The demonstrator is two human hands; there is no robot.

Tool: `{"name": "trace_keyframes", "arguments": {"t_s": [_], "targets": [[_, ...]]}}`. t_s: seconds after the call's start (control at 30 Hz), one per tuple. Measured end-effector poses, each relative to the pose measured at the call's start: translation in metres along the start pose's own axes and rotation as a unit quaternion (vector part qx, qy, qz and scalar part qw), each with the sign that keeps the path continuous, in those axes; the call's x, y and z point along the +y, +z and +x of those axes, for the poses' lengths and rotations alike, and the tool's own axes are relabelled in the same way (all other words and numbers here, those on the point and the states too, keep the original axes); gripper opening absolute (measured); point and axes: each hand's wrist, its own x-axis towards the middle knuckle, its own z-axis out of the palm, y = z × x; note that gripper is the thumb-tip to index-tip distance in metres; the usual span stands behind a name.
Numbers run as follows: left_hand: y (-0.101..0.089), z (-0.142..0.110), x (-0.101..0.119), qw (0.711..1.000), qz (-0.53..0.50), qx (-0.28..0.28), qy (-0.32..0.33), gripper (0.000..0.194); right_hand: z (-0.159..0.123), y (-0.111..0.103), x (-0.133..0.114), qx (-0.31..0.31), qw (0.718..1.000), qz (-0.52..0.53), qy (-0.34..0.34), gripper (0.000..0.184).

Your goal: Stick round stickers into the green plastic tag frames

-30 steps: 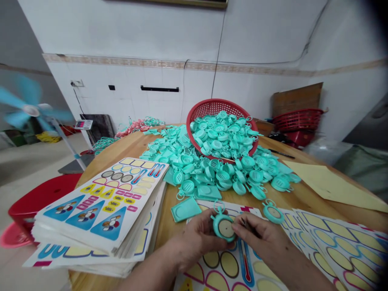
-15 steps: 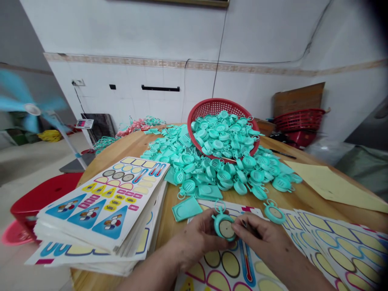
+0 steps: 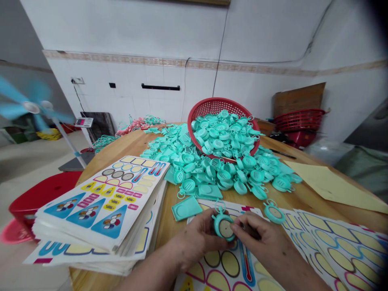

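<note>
My left hand is closed around a round turquoise plastic toy piece with a ring on top and a beige sticker on its face. My right hand pinches at that face from the right, its fingertips pressed on the sticker's edge. Both hands hover over a sticker sheet with yellow ovals and a red thermometer shape. A second round turquoise piece lies just right of my hands, and a square turquoise lid lies to the left.
A tipped red basket spills a heap of turquoise pieces over the round wooden table. A thick stack of sticker sheets sits left. Yellow paper lies right; more sticker sheets lie beside it. A spinning fan stands far left, a red stool below.
My hands and the turquoise piece have barely shifted; my right fingertips have slid slightly across the sticker face. The view has tilted up a little.
</note>
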Motion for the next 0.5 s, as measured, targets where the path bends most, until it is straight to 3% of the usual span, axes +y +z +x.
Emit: {"name": "trace_keyframes", "arguments": {"t_s": [0.23,0.5], "targets": [[0.001,0.0,-0.001,1.0,0.0,0.001,-0.004,0.042,-0.002,0.0,0.003,0.002,0.998,-0.059,-0.027,0.023],[0.008,-0.002,0.008,0.999,0.031,0.016,-0.026,0.034,-0.007,0.008,0.015,-0.01,0.992,-0.103,-0.076,0.008]]}}
